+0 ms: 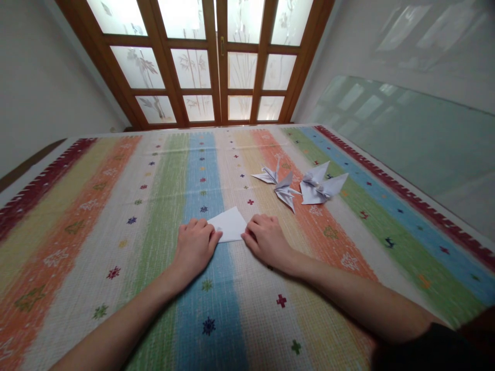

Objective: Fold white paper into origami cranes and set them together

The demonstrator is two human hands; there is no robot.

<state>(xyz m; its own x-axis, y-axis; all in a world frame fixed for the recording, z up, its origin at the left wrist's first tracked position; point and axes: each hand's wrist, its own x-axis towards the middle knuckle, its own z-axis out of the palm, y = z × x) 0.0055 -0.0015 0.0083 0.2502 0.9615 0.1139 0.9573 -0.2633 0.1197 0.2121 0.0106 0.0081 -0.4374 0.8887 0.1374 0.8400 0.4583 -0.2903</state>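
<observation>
A piece of folded white paper [229, 224] lies on the striped cloth between my two hands. My left hand [196, 241] grips its left edge, the fingers curled and the thumb pressed near the lower left corner. On the right edge, my right hand [266, 234] is closed the same way, thumb and fingers together at the lower right corner. The paper's near edge runs straight from thumb to thumb, and its far side rises to a blunt point. The curled fingers hide both side edges.
Several folded paper cranes [285, 191] rest beyond my right hand, toward the right of the table. A striped, patterned tablecloth [162, 232] covers the table. Wooden doors with frosted panes [193, 64] stand behind the far edge, and a pale glass panel [410, 134] leans along the right wall.
</observation>
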